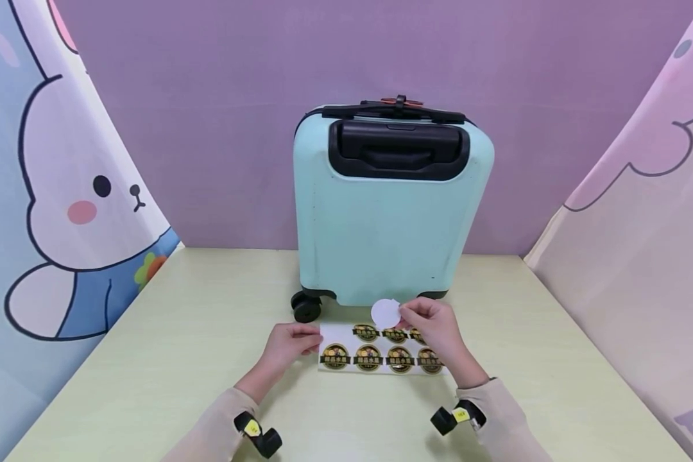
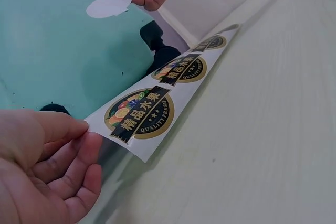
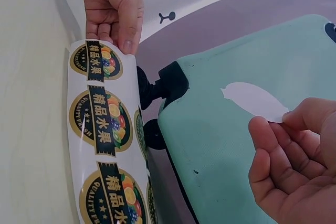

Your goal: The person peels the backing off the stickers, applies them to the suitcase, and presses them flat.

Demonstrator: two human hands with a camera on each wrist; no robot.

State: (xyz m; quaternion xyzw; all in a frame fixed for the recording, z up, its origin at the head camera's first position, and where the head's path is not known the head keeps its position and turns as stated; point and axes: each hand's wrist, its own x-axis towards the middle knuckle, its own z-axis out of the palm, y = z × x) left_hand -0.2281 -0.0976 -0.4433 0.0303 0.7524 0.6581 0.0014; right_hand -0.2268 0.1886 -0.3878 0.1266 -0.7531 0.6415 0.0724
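Note:
My left hand [image 1: 291, 346] pinches the left edge of a white sticker sheet [image 1: 336, 332] printed with round black-and-gold fruit labels. In the left wrist view the sheet [image 2: 157, 145] slants away from the thumb and fingertips. Between thumb and forefinger, my right hand [image 1: 436, 324] holds a round sticker [image 1: 385, 314] by its edge, white side toward the head camera. The right wrist view shows this sticker [image 3: 254, 100] apart from the sheet, in front of the suitcase. A mint-green suitcase [image 1: 384, 237] stands upright just behind both hands.
The suitcase has a black recessed handle [image 1: 400, 149] near its top and a black wheel [image 1: 307, 308] at its lower left. A pale table [image 1: 150, 385] lies beneath everything. Purple cloth [image 1: 208, 128] hangs behind, with a rabbit-printed curtain [image 1: 75, 179] at the left.

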